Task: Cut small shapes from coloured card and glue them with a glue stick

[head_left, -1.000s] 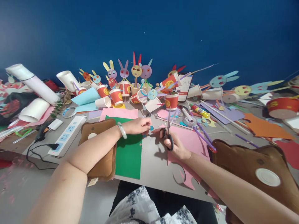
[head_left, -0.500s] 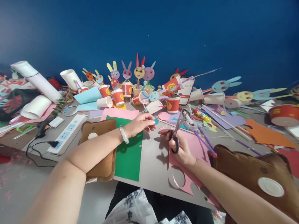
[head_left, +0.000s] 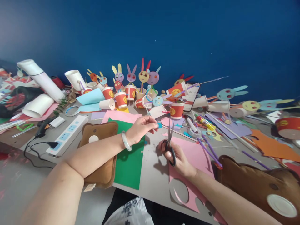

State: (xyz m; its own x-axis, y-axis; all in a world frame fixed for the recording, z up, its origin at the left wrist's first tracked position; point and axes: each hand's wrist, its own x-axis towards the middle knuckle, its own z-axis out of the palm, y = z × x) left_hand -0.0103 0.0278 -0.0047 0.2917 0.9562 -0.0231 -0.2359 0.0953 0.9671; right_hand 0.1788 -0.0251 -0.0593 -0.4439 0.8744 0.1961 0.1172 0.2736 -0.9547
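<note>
Between the fingertips of my left hand point(head_left: 142, 128) is a small blue paper piece point(head_left: 159, 125), pinched above the table. My right hand point(head_left: 179, 156) has its fingers in the black handles of a pair of scissors point(head_left: 171, 137), whose blades point up and stand slightly apart. The blades are to the right of the blue piece and do not touch it. Beneath my right hand lies a pink sheet point(head_left: 191, 150) with round holes cut out of it. A green sheet point(head_left: 128, 162) lies under my left wrist.
Paper cups with rabbit figures point(head_left: 121, 99) line the back by the blue wall. A power strip point(head_left: 67, 134) and a brown cushion point(head_left: 99, 156) are at left; another brown cushion point(head_left: 253, 175) is at right. A tape roll point(head_left: 194, 132) and orange paper point(head_left: 272, 143) lie at right.
My right hand has moved slightly left and turned the scissors, so their blades now point more upright. My left hand still pinches the blue piece. The camera view has shifted a little.
</note>
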